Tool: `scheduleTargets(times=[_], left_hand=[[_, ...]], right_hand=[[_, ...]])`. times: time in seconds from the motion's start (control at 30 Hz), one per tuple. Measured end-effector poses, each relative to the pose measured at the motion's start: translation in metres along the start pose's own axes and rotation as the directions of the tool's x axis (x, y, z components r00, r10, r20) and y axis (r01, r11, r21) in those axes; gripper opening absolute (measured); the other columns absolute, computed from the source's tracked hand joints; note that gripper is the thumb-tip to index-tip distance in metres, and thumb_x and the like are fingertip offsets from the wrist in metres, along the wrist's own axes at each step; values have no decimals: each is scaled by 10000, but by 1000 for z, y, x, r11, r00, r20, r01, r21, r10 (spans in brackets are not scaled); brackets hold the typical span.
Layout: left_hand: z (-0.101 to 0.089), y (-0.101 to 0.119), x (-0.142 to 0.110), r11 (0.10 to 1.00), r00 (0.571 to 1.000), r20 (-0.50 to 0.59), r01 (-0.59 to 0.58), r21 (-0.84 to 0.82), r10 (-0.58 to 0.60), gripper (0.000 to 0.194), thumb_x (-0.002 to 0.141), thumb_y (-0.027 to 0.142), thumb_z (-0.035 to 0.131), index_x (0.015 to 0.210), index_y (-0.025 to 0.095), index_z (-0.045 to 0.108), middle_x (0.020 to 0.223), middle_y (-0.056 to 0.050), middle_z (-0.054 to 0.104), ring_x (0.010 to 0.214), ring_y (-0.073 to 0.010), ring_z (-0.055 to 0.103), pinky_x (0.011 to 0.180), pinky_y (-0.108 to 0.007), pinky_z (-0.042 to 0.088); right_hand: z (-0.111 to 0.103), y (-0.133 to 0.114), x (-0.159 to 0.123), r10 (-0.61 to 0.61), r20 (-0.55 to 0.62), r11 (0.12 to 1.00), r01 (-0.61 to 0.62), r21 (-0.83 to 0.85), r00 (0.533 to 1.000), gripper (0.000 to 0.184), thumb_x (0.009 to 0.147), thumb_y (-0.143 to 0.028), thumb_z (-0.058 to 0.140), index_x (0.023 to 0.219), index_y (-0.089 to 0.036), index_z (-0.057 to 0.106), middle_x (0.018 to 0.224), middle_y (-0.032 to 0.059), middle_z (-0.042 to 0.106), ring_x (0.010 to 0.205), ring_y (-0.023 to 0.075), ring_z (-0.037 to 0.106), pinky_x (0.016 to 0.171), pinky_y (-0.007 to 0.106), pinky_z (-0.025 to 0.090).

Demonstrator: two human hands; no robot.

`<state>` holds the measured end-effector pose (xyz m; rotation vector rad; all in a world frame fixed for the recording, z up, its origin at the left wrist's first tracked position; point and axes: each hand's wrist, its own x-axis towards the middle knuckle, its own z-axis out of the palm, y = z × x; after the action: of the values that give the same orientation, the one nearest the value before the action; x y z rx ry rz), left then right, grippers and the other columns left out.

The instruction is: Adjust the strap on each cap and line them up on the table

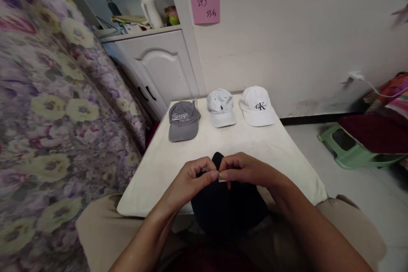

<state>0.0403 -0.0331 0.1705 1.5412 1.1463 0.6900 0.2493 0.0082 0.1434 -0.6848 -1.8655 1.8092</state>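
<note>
A dark navy cap (228, 210) rests over my lap at the near edge of the table, its narrow end pointing away from me. My left hand (193, 178) is closed in a pinch at the cap's far part, thumb and forefinger together. Right beside it, my right hand (245, 170) pinches the same spot, so the fingertips of both hands nearly meet. Between the fingertips a small pale piece (222, 180), like a tag or strap end, shows; its exact kind is hard to make out. Much of the cap is in shadow.
On the cream-covered table (255, 148), a grey cap (184, 129), a pale cap (221, 108) and a white cap (257, 106) stand along the back. A floral curtain (47, 136) hangs left. A white cabinet (159, 68) stands behind; a green stool (357, 148) is at right.
</note>
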Motion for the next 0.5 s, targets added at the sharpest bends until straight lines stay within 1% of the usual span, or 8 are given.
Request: scheduleTargets(times=[0.07, 0.1, 0.2, 0.3, 0.37, 0.5], left_hand=[[-2, -1, -1, 999, 1000, -23, -15, -34, 14, 326, 853, 471, 642, 781, 161, 572, 638, 47, 463, 576, -96, 364, 525, -211, 255], [-4, -2, -1, 999, 1000, -17, -21, -49, 21, 312, 855, 468, 641, 821, 163, 586, 658, 42, 484, 589, -100, 385, 534, -212, 271], [-9, -4, -5, 998, 998, 54, -35, -45, 37, 297, 800, 416, 710, 953, 177, 621, 771, 19, 562, 692, -130, 470, 605, -222, 351], [-11, -6, -7, 999, 994, 103, -44, 0, 44, 347, 741, 333, 772, 1019, 184, 628, 886, -6, 607, 832, -168, 520, 716, -247, 404], [-10, -8, -6, 999, 995, 82, -53, -12, 53, 338, 767, 310, 753, 1050, 186, 616, 912, -11, 608, 852, -169, 526, 735, -251, 407], [-9, -11, -3, 995, 996, 7, -88, -47, 89, 302, 834, 282, 695, 1106, 200, 591, 962, -14, 593, 851, -153, 523, 728, -244, 400]], right_hand=[[0, 0, 0, 13, -17, 1000, -13, 1, 1000, 284, 855, -445, 678, 830, -163, 660, 660, -18, 631, 574, 92, 482, 540, 219, 332], [-1, -1, -1, 11, -27, 1000, -11, 7, 1000, 276, 856, -437, 677, 829, -163, 657, 655, -19, 626, 568, 91, 476, 534, 217, 327], [-7, -3, -6, -5, -46, 1000, 7, 30, 999, 243, 852, -403, 681, 833, -162, 653, 657, -23, 612, 572, 92, 485, 532, 215, 332], [-14, -4, -11, -11, -54, 999, 13, 38, 998, 226, 855, -383, 681, 833, -160, 645, 661, -26, 602, 584, 91, 500, 534, 210, 338], [-16, -4, -13, -16, -45, 999, 18, 43, 999, 220, 860, -375, 681, 832, -161, 637, 667, -29, 596, 587, 85, 498, 531, 203, 337], [-16, -3, -12, -10, 29, 998, 9, 57, 1000, 215, 867, -372, 678, 852, -167, 617, 684, -33, 584, 576, 79, 483, 504, 195, 329]])
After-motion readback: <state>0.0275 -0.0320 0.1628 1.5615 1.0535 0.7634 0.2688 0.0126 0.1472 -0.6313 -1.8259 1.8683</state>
